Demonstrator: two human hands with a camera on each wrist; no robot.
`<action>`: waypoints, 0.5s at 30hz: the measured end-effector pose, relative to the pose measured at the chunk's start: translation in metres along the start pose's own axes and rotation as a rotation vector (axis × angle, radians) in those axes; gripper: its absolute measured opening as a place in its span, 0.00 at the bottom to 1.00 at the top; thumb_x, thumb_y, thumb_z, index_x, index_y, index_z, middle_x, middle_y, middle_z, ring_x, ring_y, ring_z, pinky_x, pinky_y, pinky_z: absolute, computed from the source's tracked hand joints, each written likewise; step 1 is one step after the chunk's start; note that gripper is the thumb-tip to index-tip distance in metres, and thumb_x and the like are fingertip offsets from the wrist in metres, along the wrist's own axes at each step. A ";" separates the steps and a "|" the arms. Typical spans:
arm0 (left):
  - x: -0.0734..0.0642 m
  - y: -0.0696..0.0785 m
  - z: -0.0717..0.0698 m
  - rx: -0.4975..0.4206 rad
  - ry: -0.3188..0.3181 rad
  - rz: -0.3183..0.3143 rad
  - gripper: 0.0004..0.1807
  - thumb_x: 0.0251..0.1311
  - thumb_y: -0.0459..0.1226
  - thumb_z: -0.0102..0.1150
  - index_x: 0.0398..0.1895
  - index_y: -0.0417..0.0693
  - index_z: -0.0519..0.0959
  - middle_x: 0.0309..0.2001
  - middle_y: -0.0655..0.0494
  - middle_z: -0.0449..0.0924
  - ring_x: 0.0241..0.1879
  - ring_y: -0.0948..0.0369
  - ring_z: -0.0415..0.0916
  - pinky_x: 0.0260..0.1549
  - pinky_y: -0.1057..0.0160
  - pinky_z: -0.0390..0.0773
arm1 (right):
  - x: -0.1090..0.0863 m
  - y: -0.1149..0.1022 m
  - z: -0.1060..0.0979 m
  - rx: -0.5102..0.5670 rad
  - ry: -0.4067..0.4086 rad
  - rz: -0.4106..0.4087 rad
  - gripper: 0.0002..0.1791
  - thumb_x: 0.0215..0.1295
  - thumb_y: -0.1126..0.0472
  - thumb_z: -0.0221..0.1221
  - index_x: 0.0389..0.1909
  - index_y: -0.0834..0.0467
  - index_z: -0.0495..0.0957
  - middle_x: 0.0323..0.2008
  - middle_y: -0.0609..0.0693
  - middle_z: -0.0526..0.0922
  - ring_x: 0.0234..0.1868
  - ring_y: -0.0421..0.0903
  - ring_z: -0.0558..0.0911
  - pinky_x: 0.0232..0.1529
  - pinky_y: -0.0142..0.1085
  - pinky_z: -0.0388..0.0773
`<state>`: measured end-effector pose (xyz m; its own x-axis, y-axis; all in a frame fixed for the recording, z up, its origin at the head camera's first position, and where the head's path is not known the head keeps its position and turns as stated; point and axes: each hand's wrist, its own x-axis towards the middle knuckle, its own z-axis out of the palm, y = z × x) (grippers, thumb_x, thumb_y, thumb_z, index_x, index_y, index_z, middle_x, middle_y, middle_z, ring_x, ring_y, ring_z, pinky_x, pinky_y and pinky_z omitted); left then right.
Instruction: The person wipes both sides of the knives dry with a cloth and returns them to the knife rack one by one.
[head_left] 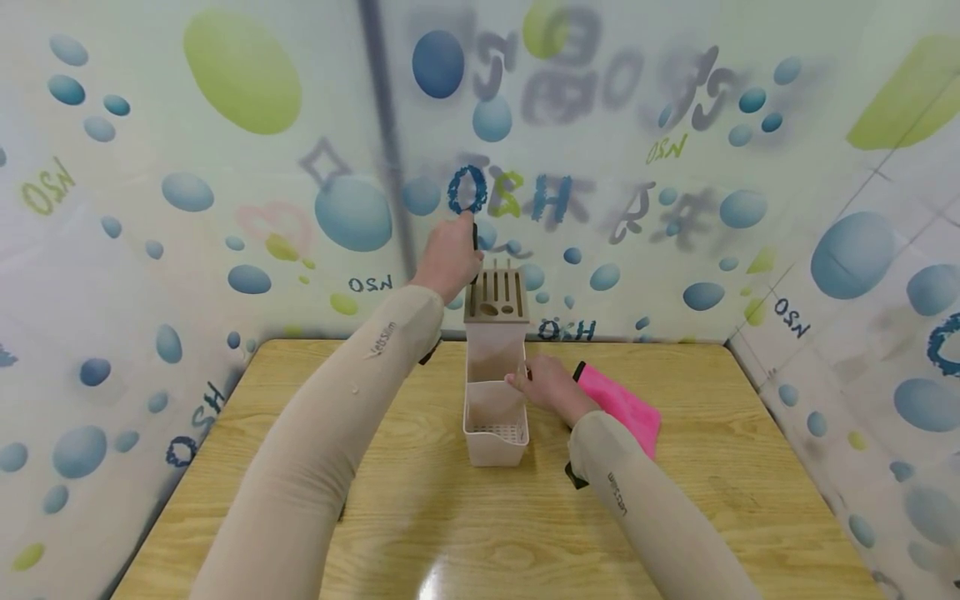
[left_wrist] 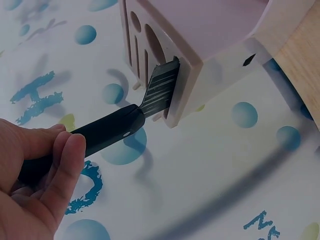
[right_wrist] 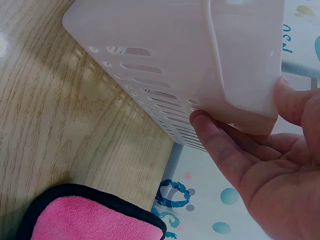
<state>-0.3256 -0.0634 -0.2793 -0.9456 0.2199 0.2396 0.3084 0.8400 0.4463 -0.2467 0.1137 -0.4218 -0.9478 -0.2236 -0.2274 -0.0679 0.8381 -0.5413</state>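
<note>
Knife (left_wrist: 127, 120) sits at the rack's (head_left: 483, 367) slotted top, its handle (left_wrist: 102, 134) clasped in your left hand (head_left: 447, 258). Expect it stiff and sharp, so hold only there. Your right hand (head_left: 551, 385) pinches the rack's side.

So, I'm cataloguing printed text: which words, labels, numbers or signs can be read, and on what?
"Letsslim": left sleeve.
"Letsslim": right sleeve.
"O", "2", "H", left to right in the head view: wall covering.
"#": grey, somewhat blurred, same covering.
Much other grey wall lettering: too blurred to read.
Slotted holder: none legible.
</note>
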 end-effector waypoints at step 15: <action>0.003 -0.001 0.009 0.037 -0.011 0.008 0.34 0.73 0.32 0.58 0.77 0.34 0.58 0.41 0.39 0.85 0.34 0.53 0.84 0.33 0.59 0.82 | 0.000 0.001 0.003 0.029 0.011 0.007 0.20 0.77 0.49 0.58 0.46 0.64 0.83 0.35 0.54 0.84 0.35 0.48 0.79 0.36 0.40 0.76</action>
<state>-0.3296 -0.0592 -0.2871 -0.9444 0.2316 0.2333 0.3118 0.8560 0.4125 -0.2459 0.1129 -0.4245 -0.9515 -0.2126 -0.2223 -0.0526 0.8246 -0.5633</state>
